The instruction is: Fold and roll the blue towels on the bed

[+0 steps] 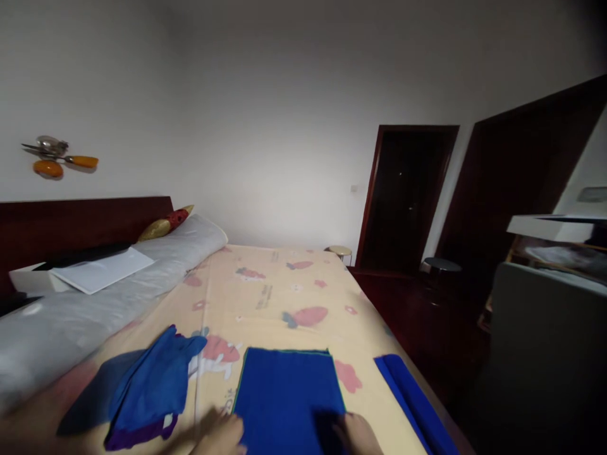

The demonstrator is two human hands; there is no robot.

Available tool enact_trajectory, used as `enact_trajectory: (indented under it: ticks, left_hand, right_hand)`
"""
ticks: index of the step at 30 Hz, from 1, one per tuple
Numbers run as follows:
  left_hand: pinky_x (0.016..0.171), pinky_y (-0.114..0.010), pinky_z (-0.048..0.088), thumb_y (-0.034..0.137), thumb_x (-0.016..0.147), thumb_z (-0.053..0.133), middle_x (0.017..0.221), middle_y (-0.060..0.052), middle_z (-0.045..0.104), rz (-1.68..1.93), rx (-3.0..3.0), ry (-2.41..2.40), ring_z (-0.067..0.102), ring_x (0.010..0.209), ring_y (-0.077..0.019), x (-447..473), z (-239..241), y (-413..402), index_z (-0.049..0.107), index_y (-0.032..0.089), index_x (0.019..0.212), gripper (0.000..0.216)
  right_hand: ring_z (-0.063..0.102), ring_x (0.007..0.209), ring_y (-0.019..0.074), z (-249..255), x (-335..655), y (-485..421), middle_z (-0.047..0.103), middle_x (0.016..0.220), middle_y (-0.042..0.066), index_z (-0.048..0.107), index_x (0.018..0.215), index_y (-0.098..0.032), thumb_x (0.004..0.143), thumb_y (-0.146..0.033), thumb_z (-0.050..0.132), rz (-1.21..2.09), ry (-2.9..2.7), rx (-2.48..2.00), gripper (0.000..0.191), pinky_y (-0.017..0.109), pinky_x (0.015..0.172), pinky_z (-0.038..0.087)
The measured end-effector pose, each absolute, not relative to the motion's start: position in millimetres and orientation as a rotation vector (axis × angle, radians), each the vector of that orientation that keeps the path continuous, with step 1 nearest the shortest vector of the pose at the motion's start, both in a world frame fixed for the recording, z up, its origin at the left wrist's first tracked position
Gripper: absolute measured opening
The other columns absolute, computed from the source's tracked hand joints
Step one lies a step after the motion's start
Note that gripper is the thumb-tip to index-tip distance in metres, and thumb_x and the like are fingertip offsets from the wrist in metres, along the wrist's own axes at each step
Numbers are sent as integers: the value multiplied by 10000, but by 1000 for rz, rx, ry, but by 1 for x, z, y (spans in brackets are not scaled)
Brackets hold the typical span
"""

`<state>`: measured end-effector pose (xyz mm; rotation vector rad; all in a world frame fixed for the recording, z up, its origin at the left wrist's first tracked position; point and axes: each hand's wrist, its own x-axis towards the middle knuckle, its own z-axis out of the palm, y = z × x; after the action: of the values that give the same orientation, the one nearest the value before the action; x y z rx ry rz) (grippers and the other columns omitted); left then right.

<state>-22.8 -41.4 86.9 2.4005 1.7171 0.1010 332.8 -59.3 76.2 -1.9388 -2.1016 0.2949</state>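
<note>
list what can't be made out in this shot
All in the head view.
Left hand and right hand: cut off by the bottom edge, so their grip on the blue cloth is unclear.
Clothes pile: blurred, single pieces not tellable.
Blue strip: runs off the bottom edge.
Doorway: too dark inside.
Wall ornament: too small to identify.

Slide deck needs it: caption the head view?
Left hand and right hand touch a folded blue cloth on a patterned bedsheet, blue garments alongside.
</note>
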Motion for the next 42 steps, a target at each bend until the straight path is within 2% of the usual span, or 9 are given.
enact_trajectory:
  ticks: [2, 5, 8, 13, 17, 23, 29, 34, 42]
  left_hand:
    - [1070, -454, 375, 217, 889, 458, 1249, -97, 645, 101, 2421, 1692, 560, 1196, -245, 1, 83, -41, 644, 235, 1155, 325]
    - [1141, -436, 285, 110, 868, 297, 1492, -106, 414, 168, 2428, 1740, 345, 1384, -217, 42, 67, -40, 406, 176, 1410, 557]
    - [1137, -437, 314, 106, 848, 299, 1534, -73, 318, 247, 2479, 1793, 280, 1412, -209, 68, 35, -50, 310, 166, 1453, 609]
    - [1097, -459, 374, 189, 904, 309, 1509, -28, 347, 363, 2615, 1836, 359, 1375, -219, 62, -17, -73, 205, 270, 1462, 573]
    - [1094, -444, 375, 194, 895, 340, 1514, -10, 330, 423, 2664, 1857, 365, 1372, -217, 55, -30, -75, 92, 287, 1463, 627]
    - [1082, -466, 380, 207, 876, 377, 1505, -15, 339, 402, 2627, 1885, 386, 1359, -243, 59, -35, -73, 81, 301, 1455, 657]
    - [1077, -471, 391, 250, 851, 444, 1491, -6, 342, 413, 2601, 1873, 401, 1347, -254, 56, -51, -67, 86, 337, 1440, 696]
    - [1050, -439, 429, 200, 863, 394, 1487, 11, 346, 408, 2642, 1835, 425, 1329, -221, 57, -43, -61, 59, 350, 1430, 675]
    - [1124, -440, 335, 309, 927, 307, 1519, 62, 290, 324, 2518, 2029, 327, 1385, -180, -19, -17, -85, 88, 376, 1434, 556]
  right_hand:
    - [647, 1027, 266, 68, 302, -50, 712, 1063, 131, 717, 1009, -200, 828, -237, 415, 296, -2155, -1898, 354, 389, 926, 464]
    - [463, 1290, 247, 47, 251, -47, 506, 1408, 99, 508, 1341, -205, 863, -209, 355, 346, -2193, -1857, 502, 411, 1071, 349]
    - [286, 1399, 207, 16, 217, -56, 295, 1530, 34, 307, 1452, -246, 926, -251, 304, 395, -2237, -1755, 527, 411, 1120, 293]
    - [268, 1402, 228, -25, 210, -74, 241, 1531, 24, 177, 1466, -304, 973, -397, 292, 258, -2245, -1590, 514, 454, 1133, 286]
    - [300, 1387, 241, -33, 212, -76, 257, 1520, 8, 157, 1455, -331, 971, -394, 310, 231, -2204, -1629, 512, 469, 1119, 318]
    - [336, 1367, 256, -36, 212, -74, 263, 1512, 13, 94, 1464, -331, 965, -360, 314, 185, -2239, -1579, 546, 461, 1091, 352]
    - [389, 1336, 263, -54, 212, -70, 299, 1494, -1, 134, 1456, -353, 944, -379, 365, 87, -2169, -1544, 562, 442, 1066, 390]
    - [420, 1315, 259, -55, 211, -63, 339, 1472, 6, 201, 1439, -355, 944, -396, 377, 73, -2180, -1534, 528, 443, 1049, 418]
    - [365, 1351, 255, -39, 285, -85, 353, 1480, 42, 291, 1437, -279, 955, -437, 352, 17, -2104, -1697, 511, 476, 1091, 374]
